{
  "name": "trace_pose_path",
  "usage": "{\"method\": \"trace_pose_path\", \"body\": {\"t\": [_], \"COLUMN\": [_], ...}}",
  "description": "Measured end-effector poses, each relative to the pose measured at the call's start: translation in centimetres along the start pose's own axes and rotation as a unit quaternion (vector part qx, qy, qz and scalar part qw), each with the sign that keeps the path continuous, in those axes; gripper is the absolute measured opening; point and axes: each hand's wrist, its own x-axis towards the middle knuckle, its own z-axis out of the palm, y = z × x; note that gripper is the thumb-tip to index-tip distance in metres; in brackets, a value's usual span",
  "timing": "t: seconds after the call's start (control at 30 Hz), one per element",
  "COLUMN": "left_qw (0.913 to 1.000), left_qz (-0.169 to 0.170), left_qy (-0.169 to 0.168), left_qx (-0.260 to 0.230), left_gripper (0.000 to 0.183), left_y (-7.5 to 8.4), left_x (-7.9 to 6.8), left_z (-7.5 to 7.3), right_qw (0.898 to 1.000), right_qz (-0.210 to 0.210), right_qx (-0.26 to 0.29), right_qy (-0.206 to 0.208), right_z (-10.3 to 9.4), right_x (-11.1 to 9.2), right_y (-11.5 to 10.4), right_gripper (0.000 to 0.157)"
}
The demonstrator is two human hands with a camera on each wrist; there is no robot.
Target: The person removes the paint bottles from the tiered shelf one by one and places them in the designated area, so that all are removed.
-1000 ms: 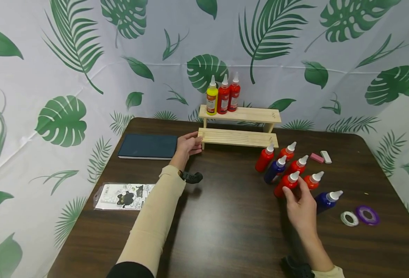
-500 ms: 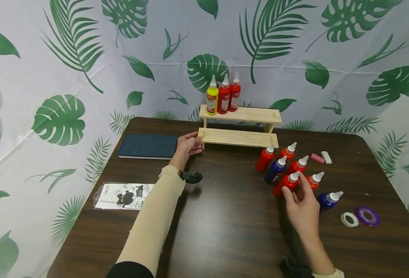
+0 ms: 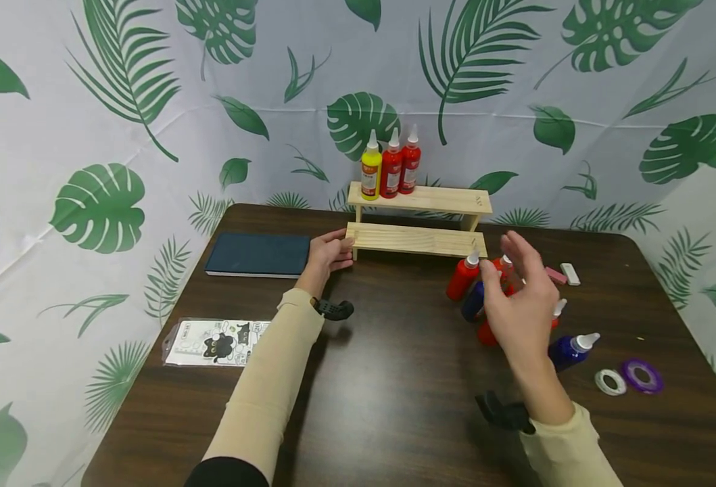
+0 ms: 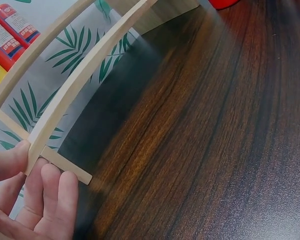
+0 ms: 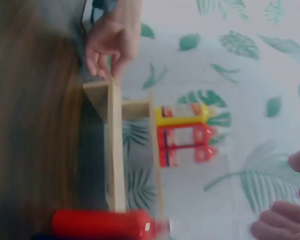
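My left hand point(image 3: 328, 251) pinches the left end of the lower board of a two-step wooden rack point(image 3: 417, 239). In the left wrist view its thumb lies on top and its fingers point(image 4: 65, 200) curl underneath. Over the bottle group my right hand point(image 3: 524, 308) is raised, thumb and fingers spread, holding nothing. Beneath and around it stand red squeeze bottles with white nozzles, one red bottle point(image 3: 462, 279) at the rack's front right corner. A blue bottle point(image 3: 473, 302) and others are partly hidden by this hand. On the upper step are a yellow bottle point(image 3: 370, 174) and two red bottles point(image 3: 391, 174).
Right of the group are another blue bottle point(image 3: 569, 352), a white tape roll point(image 3: 603, 375) and a purple tape roll point(image 3: 658, 376). Erasers point(image 3: 570, 274) lie farther back. A dark notebook point(image 3: 257, 255) and a cat-print packet point(image 3: 214, 343) lie on the left.
My right hand has let go of a red bottle and lifted up and away from it, toward the rack. The left hand has stayed on the rack.
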Motion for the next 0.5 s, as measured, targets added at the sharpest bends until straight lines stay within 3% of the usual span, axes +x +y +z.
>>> {"method": "trace_pose_path", "body": {"t": [0.1,0.27,0.4,0.5], "left_qw": [1.0,1.0,0.9999,0.9999], "left_qz": [0.001,0.006,0.009,0.009], "left_qy": [0.002,0.0,-0.003,-0.002], "left_qx": [-0.001,-0.005,-0.009,-0.006], "left_gripper": [0.04,0.04,0.04,0.04], "left_y": [0.0,-0.1,-0.2,-0.2], "left_x": [-0.1,0.0,0.2,0.2], "left_z": [-0.2,-0.1,0.1,0.1], "right_qw": [0.997,0.981,0.968,0.963], "right_qz": [0.021,0.057,0.062,0.058], "right_qx": [-0.002,-0.021,-0.031,-0.034], "right_qy": [-0.075,-0.186,-0.243,-0.261], "right_z": [2.9,7.6,10.4,11.7], "right_x": [3.1,8.6,12.9,15.5], "right_y": [-0.5,-0.2,0.3,0.6], "right_gripper": [0.051,0.057,0.06,0.061]}}
